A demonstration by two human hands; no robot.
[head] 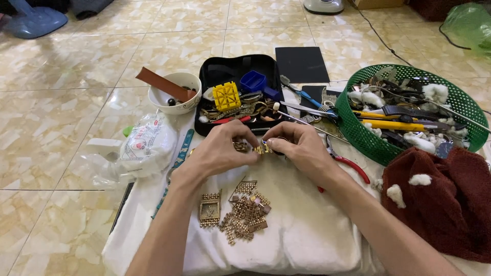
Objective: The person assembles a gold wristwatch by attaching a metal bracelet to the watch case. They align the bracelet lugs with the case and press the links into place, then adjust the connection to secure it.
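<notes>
Two bare forearms, no sleeves

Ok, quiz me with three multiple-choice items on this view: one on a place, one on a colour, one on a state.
1. Where does the square gold watch case lie?
A. On the white cloth, near the left forearm
B. Inside the green basket
C. In the white bowl

2. What colour is the gridded plastic block in the black tool case?
A. Red
B. Yellow
C. Green

3. How are the two hands placed?
A. Apart, flat on the floor
B. One inside the bowl
C. Together, fingertips pinching small gold links

Answers: 1 A, the case rests on the white cloth beside the loose gold links. 2 B, the block is bright yellow. 3 C, the left hand and right hand meet over a small gold piece.
</notes>
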